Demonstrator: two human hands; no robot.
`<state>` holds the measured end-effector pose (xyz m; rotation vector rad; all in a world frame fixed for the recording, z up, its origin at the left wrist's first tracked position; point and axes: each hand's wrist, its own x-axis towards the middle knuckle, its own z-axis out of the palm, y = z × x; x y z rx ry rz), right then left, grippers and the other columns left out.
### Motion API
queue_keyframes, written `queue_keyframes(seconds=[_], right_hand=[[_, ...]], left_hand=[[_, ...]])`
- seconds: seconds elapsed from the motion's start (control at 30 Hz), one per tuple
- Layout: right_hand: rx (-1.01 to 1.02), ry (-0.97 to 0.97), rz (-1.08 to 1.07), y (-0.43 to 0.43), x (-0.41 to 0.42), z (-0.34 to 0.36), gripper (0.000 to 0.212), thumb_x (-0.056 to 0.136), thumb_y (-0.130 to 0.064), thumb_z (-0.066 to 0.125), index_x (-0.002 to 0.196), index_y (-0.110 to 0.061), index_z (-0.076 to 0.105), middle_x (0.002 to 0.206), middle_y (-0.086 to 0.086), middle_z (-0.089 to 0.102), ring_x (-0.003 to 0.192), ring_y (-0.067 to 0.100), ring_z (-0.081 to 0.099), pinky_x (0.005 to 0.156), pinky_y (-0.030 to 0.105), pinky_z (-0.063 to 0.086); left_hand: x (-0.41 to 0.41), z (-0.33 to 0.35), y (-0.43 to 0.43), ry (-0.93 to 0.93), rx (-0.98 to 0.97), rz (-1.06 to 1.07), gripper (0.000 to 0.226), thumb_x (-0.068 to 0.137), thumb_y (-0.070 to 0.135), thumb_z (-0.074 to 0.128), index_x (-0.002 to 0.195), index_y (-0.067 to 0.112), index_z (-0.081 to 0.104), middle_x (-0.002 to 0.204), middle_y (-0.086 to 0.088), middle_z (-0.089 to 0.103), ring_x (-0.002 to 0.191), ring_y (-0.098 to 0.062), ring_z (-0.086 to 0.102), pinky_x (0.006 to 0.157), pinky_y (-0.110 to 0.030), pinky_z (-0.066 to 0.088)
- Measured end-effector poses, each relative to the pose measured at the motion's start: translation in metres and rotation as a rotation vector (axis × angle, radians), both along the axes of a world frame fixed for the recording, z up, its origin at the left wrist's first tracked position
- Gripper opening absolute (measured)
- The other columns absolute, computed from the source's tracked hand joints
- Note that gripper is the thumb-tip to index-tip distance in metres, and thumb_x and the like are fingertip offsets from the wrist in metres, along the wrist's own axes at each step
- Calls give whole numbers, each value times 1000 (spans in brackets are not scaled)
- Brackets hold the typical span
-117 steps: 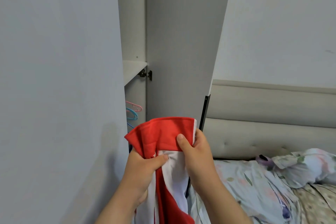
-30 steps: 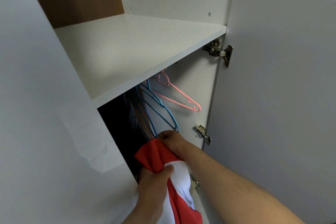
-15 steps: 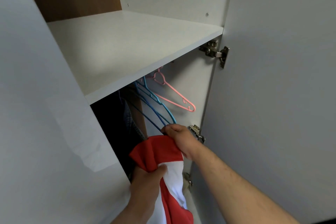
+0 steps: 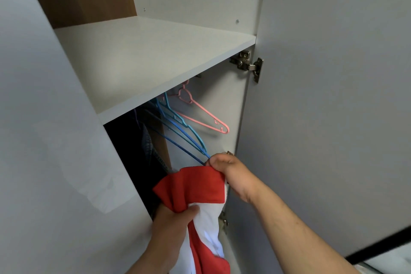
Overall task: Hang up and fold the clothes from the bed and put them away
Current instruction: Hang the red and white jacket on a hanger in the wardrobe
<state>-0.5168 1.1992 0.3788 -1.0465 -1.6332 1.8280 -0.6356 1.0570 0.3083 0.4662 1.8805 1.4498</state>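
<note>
Our garment point(image 4: 195, 187) is red up top with a white panel lower down, and it hangs bunched at the wardrobe point(image 4: 144, 62) opening, under the shelf. Our left hand point(image 4: 171, 227) is clenched round it low down. Our right hand point(image 4: 229, 173) pinches its top red edge right at the tip of a blue hanger point(image 4: 178, 147), and we can't tell if that's gripped too.

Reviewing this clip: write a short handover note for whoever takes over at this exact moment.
Left hand grips the red and white garment just below its red top.
Right hand pinches the low end of the dark blue hanger, which hangs in the wardrobe near the pink hanger.
Done: garment brought to the open wardrobe.
Left: put it on the hanger and hang it. The bed is out of view.
</note>
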Motion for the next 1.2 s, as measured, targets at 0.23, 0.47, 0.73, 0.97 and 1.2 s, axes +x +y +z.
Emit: queue_keyframes(seconds=[0.23,0.47,0.73,0.97,1.2], right_hand=[[37,89,-128,-67,45,-7,52,103,-30,45,103,22,53,89,13,53,84,24,46,77,35,39],[23,151,-345,-159,64,1,21,101,-18,51,88,-5,62,78,6,51,73,15,45,66,24,40],[37,309,-555,-251,77,39,19,89,-21,58,81,-4,62,71,4,57,64,11,51,60,18,43],[221,117,-793,-354,89,29,54,98,-37,48,73,11,42,75,6,40,71,13,37,62,25,34],[107,309,-989,-422,133,24,70,79,-41,66,90,25,47,89,12,48,85,23,40,74,36,36]], left_hand=[[-1,12,-25,24,67,-173,68,60,0,90,122,13,65,87,20,65,83,6,59,78,-22,44],[22,55,-40,-163,332,-496,51,49,24,88,99,23,77,95,-10,77,92,-25,74,70,-26,58],[51,69,-74,-387,297,-563,20,78,-9,65,88,4,76,91,-25,74,84,-34,73,81,-50,59],[83,74,-135,-566,156,-730,39,71,-1,64,108,-11,61,98,-34,67,90,-39,69,86,-53,57],[142,78,-188,-527,118,-933,13,77,-9,63,87,-6,70,80,-27,70,71,-32,70,66,-43,61]])
